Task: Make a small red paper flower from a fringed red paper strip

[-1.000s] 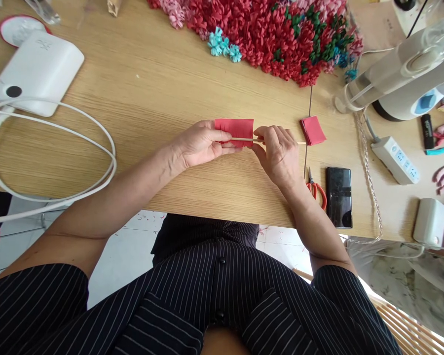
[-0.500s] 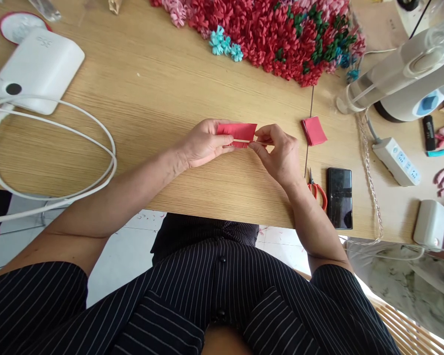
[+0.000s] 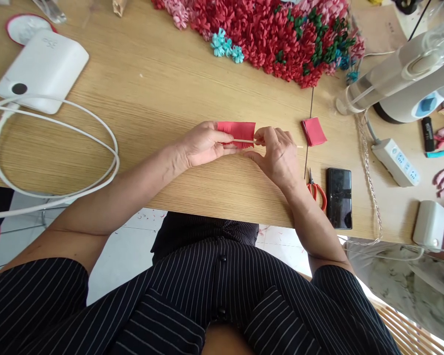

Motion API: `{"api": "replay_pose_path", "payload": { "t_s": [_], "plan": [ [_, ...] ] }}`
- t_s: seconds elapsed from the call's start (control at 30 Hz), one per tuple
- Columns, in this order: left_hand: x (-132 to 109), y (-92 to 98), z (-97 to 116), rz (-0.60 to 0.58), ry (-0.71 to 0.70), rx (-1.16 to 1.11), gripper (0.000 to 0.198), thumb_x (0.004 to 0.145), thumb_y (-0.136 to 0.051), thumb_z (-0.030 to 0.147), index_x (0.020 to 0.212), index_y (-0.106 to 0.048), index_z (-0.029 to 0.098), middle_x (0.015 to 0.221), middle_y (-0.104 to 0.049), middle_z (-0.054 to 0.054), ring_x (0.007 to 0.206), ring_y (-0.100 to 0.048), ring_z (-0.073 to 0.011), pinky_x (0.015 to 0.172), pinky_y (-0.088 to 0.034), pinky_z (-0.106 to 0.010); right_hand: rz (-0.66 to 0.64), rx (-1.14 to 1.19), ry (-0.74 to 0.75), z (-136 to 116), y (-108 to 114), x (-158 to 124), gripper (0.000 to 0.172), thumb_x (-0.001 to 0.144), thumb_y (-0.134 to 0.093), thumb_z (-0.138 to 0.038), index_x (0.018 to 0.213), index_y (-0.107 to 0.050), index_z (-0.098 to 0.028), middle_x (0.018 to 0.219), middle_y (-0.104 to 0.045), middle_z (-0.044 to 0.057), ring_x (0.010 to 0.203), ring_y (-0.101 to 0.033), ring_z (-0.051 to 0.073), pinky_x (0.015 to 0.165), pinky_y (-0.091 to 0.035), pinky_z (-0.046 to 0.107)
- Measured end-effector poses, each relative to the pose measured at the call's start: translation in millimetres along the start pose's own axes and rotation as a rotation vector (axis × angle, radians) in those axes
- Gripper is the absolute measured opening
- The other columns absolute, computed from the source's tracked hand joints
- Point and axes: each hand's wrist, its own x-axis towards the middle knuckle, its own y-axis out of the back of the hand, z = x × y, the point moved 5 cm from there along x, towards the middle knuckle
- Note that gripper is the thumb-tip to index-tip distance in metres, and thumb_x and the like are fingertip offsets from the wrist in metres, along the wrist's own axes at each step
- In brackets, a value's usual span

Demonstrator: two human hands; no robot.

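Note:
My left hand (image 3: 203,146) is closed on a red paper strip (image 3: 242,129) whose lower edge is cut into a fringe. A thin pale stick (image 3: 243,141) lies along that fringe, pinned under the left thumb. My right hand (image 3: 280,159) curls its fingers around the stick at the paper's right end, its thumb lowered and slightly apart. The stick's far tip shows past the right knuckles. To the right, a small stack of red paper pieces (image 3: 314,131) rests on the table (image 3: 151,103).
Red, pink, green and blue paper flowers (image 3: 266,39) are heaped at the back. Orange-handled scissors (image 3: 317,194) and a black phone (image 3: 339,197) lie near my right forearm. A white power bank (image 3: 44,69) with a looped cable sits left; a power strip (image 3: 396,160) lies right.
My right thumb has dropped away from the stick, and the right fingers have shifted over it. The stick's right tip now shows beyond that hand. My left hand has barely moved.

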Motion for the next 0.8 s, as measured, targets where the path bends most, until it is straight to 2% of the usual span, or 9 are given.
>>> {"api": "replay_pose_path", "payload": {
  "t_s": [0.13,0.27,0.4,0.53,0.67,0.8],
  "plan": [
    [1,-2.8,-3,-0.018,0.026,-0.040,0.029,0.084,-0.053,-0.007,0.097,-0.076,0.005,0.101,-0.081,-0.014,0.132,-0.069,-0.0329,0.127,-0.043,-0.056,-0.011,-0.049,0.018,-5,-6,1,0.032,0.103,-0.062,-0.051,0.116,-0.058,-0.023,0.094,-0.071,0.006,0.092,-0.065,0.025,0.089,-0.050,0.043],
    [1,-4.8,-3,0.001,0.016,-0.032,0.030,0.084,-0.052,-0.008,0.095,-0.077,0.006,0.100,-0.081,-0.011,0.133,-0.070,-0.0302,0.126,-0.045,-0.051,-0.015,-0.023,0.010,-2,-10,1,0.031,0.103,-0.062,-0.050,0.118,-0.059,-0.023,0.093,-0.069,0.006,0.090,-0.066,0.024,0.089,-0.051,0.044],
    [0,-5.2,-2,0.033,0.001,0.017,0.032,0.083,-0.053,-0.009,0.091,-0.078,0.010,0.096,-0.082,-0.007,0.132,-0.070,-0.0267,0.125,-0.046,-0.049,-0.021,0.068,-0.018,2,-10,1,0.027,0.102,-0.063,-0.047,0.116,-0.060,-0.024,0.093,-0.068,0.005,0.086,-0.066,0.023,0.086,-0.054,0.045],
    [0,-6.0,-2,0.003,-0.039,0.074,0.028,0.081,-0.058,-0.009,0.083,-0.077,0.011,0.095,-0.082,-0.006,0.131,-0.070,-0.0252,0.123,-0.048,-0.045,-0.007,0.194,-0.064,4,-10,1,0.026,0.100,-0.066,-0.047,0.113,-0.059,-0.026,0.090,-0.067,0.003,0.079,-0.065,0.021,0.081,-0.056,0.043],
    [2,-3.6,-7,-0.040,-0.059,0.093,0.028,0.081,-0.063,-0.009,0.086,-0.079,0.013,0.099,-0.082,-0.005,0.129,-0.071,-0.0241,0.120,-0.050,-0.043,0.002,0.243,-0.126,5,-13,0,0.024,0.095,-0.071,-0.042,0.105,-0.058,-0.025,0.085,-0.065,-0.001,0.072,-0.061,0.018,0.075,-0.055,0.040],
    [4,-0.5,-10,-0.042,-0.061,0.071,0.029,0.080,-0.062,-0.010,0.089,-0.079,0.012,0.097,-0.082,-0.006,0.126,-0.072,-0.0242,0.123,-0.048,-0.046,-0.002,0.226,-0.149,7,-13,-1,0.023,0.094,-0.073,-0.040,0.103,-0.058,-0.024,0.085,-0.065,-0.001,0.072,-0.060,0.017,0.075,-0.054,0.038]
  ]
}}
